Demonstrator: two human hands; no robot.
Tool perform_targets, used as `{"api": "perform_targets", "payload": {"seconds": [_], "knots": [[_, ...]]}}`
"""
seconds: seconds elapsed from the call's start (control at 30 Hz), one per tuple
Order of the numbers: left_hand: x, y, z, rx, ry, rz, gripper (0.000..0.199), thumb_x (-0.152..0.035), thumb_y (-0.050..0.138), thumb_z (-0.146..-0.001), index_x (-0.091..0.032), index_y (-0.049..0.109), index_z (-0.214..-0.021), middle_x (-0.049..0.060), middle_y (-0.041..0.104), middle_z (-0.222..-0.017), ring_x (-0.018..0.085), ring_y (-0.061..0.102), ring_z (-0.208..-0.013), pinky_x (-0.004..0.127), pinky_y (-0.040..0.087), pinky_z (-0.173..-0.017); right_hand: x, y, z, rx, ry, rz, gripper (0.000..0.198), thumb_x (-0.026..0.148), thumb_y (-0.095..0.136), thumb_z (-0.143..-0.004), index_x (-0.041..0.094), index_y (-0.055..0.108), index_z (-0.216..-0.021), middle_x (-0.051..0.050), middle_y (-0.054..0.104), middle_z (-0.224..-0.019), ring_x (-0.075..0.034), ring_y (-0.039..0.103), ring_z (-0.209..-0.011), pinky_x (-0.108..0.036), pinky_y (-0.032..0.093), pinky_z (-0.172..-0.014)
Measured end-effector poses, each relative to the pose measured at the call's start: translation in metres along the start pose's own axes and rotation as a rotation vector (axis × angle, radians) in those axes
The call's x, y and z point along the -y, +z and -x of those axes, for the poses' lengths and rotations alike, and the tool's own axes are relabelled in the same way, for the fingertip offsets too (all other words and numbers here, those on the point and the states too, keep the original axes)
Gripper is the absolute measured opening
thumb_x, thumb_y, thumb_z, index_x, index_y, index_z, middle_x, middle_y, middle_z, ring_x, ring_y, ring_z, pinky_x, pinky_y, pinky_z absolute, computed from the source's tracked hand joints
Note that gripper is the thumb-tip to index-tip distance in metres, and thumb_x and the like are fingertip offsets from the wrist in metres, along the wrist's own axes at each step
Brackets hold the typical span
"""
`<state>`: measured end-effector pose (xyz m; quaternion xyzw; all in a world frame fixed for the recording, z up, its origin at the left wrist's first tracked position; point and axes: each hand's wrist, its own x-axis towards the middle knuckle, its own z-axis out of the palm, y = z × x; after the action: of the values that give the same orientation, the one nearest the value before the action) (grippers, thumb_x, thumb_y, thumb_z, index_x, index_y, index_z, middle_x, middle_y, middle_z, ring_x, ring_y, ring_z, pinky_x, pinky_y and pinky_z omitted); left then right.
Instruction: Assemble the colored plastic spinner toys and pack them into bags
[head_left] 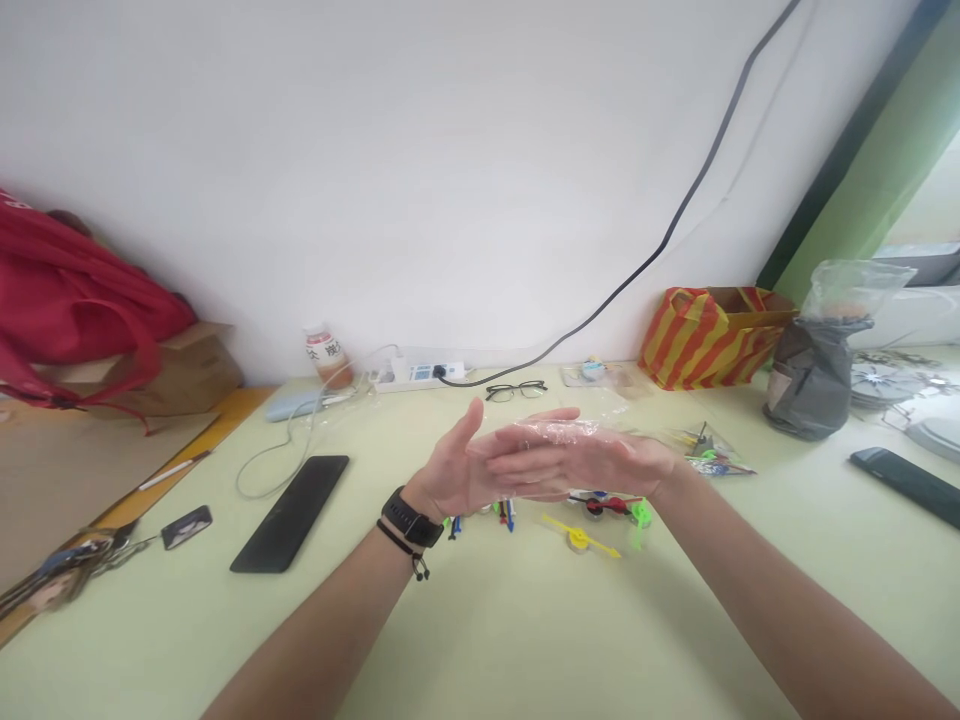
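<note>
My left hand [461, 465] is held out above the desk, thumb up and fingers stretched straight. Its fingers overlap those of my right hand [619, 460], which reaches in flat from the other side. Shiny clear plastic film [559, 431], seemingly a thin bag, is caught between the two hands; its full outline is hard to make out. Below them lie a yellow clock-hand-like pointer on a round base [577, 540], a red and black one [611, 506] and a green one [640, 514]. Small blue and red pointers [507, 514] show partly under my left hand.
A black phone-like slab [291, 515] lies left, near a cable and a bottle [327, 355]. Glasses [517, 390] and a power strip [420, 376] sit by the wall. At right are a bag of parts [709, 450], a striped bag [709, 340] and a grey bag [810, 380].
</note>
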<state>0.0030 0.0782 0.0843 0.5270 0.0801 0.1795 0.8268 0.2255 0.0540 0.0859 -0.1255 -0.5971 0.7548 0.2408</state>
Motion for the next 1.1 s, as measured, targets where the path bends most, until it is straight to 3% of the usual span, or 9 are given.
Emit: {"api": "perform_targets", "payload": {"seconds": [0.13, 0.27, 0.4, 0.47, 0.53, 0.6, 0.73, 0.93, 1.1], "knots": [[-0.007, -0.006, 0.001, -0.103, 0.048, 0.019, 0.099, -0.092, 0.027, -0.084, -0.025, 0.047, -0.154, 0.012, 0.055, -0.153, 0.04, 0.044, -0.146, 0.058, 0.034, -0.118, 0.004, 0.001, -0.002, -0.05, -0.032, 0.002, 0.101, 0.087, 0.065, -0.07, 0.03, 0.048, -0.152, -0.012, 0.049, -0.158, -0.035, 0.042, -0.148, -0.05, 0.032, -0.119], [-0.022, -0.025, 0.003, -0.337, 0.207, -0.081, 0.091, -0.089, 0.028, -0.088, -0.026, 0.052, -0.149, 0.012, 0.057, -0.152, 0.04, 0.047, -0.143, 0.056, 0.039, -0.114, 0.009, -0.006, -0.002, -0.215, -0.01, -0.007, 0.104, 0.097, 0.049, -0.07, 0.033, 0.047, -0.152, -0.009, 0.054, -0.155, -0.034, 0.044, -0.147, -0.05, 0.033, -0.119], [-0.03, -0.033, 0.006, -0.647, 0.384, -0.538, 0.067, -0.071, 0.045, -0.097, -0.026, 0.054, -0.146, 0.013, 0.056, -0.152, 0.036, 0.048, -0.142, 0.053, 0.034, -0.118, 0.007, -0.017, -0.003, -0.361, -0.025, -0.077, 0.089, 0.091, 0.035, -0.084, 0.03, 0.059, -0.143, -0.008, 0.059, -0.151, -0.032, 0.048, -0.145, -0.05, 0.035, -0.117], [-0.029, -0.025, 0.007, -0.716, 0.449, -0.865, 0.062, -0.058, 0.061, -0.095, -0.027, 0.052, -0.148, 0.011, 0.053, -0.155, 0.035, 0.043, -0.146, 0.052, 0.028, -0.122, 0.004, -0.019, -0.004, -0.387, -0.026, -0.098, 0.081, 0.086, 0.034, -0.09, 0.027, 0.067, -0.134, -0.008, 0.059, -0.15, -0.032, 0.048, -0.144, -0.049, 0.034, -0.118], [-0.025, -0.011, 0.005, -0.672, 0.504, -1.159, 0.072, -0.051, 0.074, -0.088, -0.027, 0.049, -0.151, 0.01, 0.045, -0.16, 0.037, 0.034, -0.151, 0.052, 0.019, -0.126, 0.001, -0.019, -0.006, -0.394, -0.015, -0.109, 0.077, 0.082, 0.033, -0.094, 0.024, 0.072, -0.127, -0.009, 0.059, -0.15, -0.032, 0.049, -0.144, -0.047, 0.034, -0.119], [-0.019, 0.002, 0.001, -0.552, 0.504, -1.4, 0.087, -0.052, 0.082, -0.078, -0.026, 0.047, -0.153, 0.01, 0.041, -0.163, 0.041, 0.022, -0.154, 0.055, 0.012, -0.128, -0.002, -0.017, -0.009, -0.401, 0.008, -0.128, 0.075, 0.079, 0.034, -0.096, 0.022, 0.074, -0.123, -0.01, 0.062, -0.147, -0.032, 0.051, -0.141, -0.048, 0.036, -0.118], [0.0, 0.011, -0.01, -0.353, 0.397, -1.731, 0.105, -0.052, 0.082, -0.077, -0.023, 0.027, -0.162, 0.013, 0.03, -0.168, 0.046, 0.014, -0.155, 0.061, 0.012, -0.125, -0.007, -0.009, -0.016, -0.437, 0.011, -0.2, 0.072, 0.08, 0.038, -0.094, 0.022, 0.075, -0.114, -0.012, 0.072, -0.129, -0.032, 0.061, -0.129, -0.049, 0.044, -0.112], [0.014, 0.001, -0.014, -0.418, 0.336, -1.923, 0.091, -0.016, 0.067, -0.078, -0.023, 0.029, -0.16, 0.017, 0.05, -0.15, 0.043, 0.043, -0.136, 0.058, 0.029, -0.113, -0.009, -0.004, -0.017, -0.304, 0.074, -0.16, 0.06, 0.074, 0.048, -0.095, 0.024, 0.071, -0.118, -0.009, 0.075, -0.115, -0.027, 0.065, -0.121, -0.046, 0.047, -0.109], [0.005, -0.019, -0.005, -0.471, 0.272, -1.854, 0.093, -0.023, 0.07, -0.076, -0.02, 0.03, -0.161, 0.019, 0.052, -0.145, 0.043, 0.046, -0.13, 0.056, 0.034, -0.11, 0.01, -0.019, 0.004, -0.356, 0.056, 0.121, 0.045, 0.058, 0.057, -0.099, 0.023, 0.071, -0.123, -0.01, 0.072, -0.125, -0.026, 0.065, -0.119, -0.045, 0.046, -0.109]]}}
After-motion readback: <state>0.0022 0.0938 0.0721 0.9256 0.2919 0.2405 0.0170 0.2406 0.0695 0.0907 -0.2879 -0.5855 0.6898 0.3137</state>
